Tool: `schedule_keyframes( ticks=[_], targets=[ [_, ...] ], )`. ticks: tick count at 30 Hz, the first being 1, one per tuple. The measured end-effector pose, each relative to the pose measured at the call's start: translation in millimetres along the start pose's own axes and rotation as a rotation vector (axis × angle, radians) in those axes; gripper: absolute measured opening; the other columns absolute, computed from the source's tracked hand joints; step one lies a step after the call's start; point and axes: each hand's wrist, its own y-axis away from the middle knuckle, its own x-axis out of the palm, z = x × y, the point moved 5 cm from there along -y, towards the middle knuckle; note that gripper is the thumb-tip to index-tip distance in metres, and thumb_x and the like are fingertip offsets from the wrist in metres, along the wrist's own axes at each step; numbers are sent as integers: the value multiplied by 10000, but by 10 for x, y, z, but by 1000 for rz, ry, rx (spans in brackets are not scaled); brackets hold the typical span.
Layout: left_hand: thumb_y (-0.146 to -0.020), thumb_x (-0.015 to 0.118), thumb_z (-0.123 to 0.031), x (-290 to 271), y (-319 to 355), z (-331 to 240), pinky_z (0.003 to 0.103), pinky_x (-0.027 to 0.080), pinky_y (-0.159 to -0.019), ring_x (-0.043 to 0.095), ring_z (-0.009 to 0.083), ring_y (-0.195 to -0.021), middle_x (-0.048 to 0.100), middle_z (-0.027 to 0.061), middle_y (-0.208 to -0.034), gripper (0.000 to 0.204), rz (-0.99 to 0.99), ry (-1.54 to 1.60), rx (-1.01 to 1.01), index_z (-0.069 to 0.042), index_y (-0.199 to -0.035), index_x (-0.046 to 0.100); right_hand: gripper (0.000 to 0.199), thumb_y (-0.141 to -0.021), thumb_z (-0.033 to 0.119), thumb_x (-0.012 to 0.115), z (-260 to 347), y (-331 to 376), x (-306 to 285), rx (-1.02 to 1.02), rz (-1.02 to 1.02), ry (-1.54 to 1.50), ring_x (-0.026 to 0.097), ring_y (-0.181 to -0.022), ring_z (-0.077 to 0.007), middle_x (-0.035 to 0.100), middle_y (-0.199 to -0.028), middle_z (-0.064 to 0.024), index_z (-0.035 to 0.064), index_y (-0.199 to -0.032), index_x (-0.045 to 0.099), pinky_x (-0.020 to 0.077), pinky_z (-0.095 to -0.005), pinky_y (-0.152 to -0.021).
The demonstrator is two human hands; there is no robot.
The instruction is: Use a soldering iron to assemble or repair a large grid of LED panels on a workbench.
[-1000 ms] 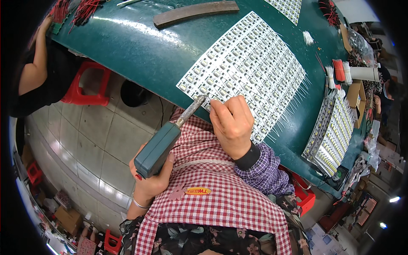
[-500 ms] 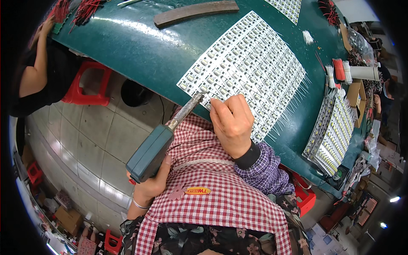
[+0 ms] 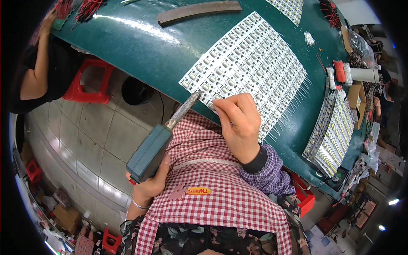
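Observation:
My left hand (image 3: 149,183) grips the teal handle of a soldering iron (image 3: 155,144); its metal tip reaches the near corner of a white sheet of small circuit strips (image 3: 250,63) lying on the green table (image 3: 140,46). My right hand (image 3: 239,123) rests on the near edge of that sheet, fingers pinched together next to the iron's tip. Whether it pinches a wire I cannot tell. Thin wire leads stick out along the sheet's right edge.
A long brown bar (image 3: 199,10) lies at the table's far side. Stacked white strip sheets (image 3: 335,131) sit at the right end, with red wire bundles (image 3: 338,70) beyond. Another person (image 3: 42,68) works at the left by a red stool (image 3: 87,83).
My left hand has lowered the iron's handle and shifted it slightly, keeping the tip at the sheet's corner. The right hand stays in place.

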Motion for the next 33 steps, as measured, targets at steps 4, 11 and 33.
schedule_keyframes(
  ticks=[4, 11, 33],
  targets=[
    [-782, 780, -37, -17, 19, 36, 288, 548, -627, 709, 204, -703, 727, 133, -862, 208, 32, -104, 53, 35, -969, 726, 178, -750, -45, 767, -93, 32, 106, 7, 2, -19, 555, -734, -243, 570, -798, -78, 15, -901, 693, 454, -356, -613],
    [-761, 775, -25, -12, 19, 50, 289, 542, -622, 705, 220, -705, 710, 143, -867, 202, 69, -92, -34, 35, -944, 716, 165, -745, -37, 765, -98, 18, 135, 17, 31, -1, 553, -738, -241, 563, -789, -74, 20, -882, 695, 452, -354, -620],
    [-871, 740, -48, -45, 75, -21, 315, 544, -729, 696, 213, -822, 732, 141, -970, 210, 72, 22, -67, 54, -1051, 706, 140, -739, -35, 751, -100, -2, 143, 30, 31, -8, 547, -723, -251, 544, -770, -78, 24, -851, 690, 454, -367, -623]
  ],
)
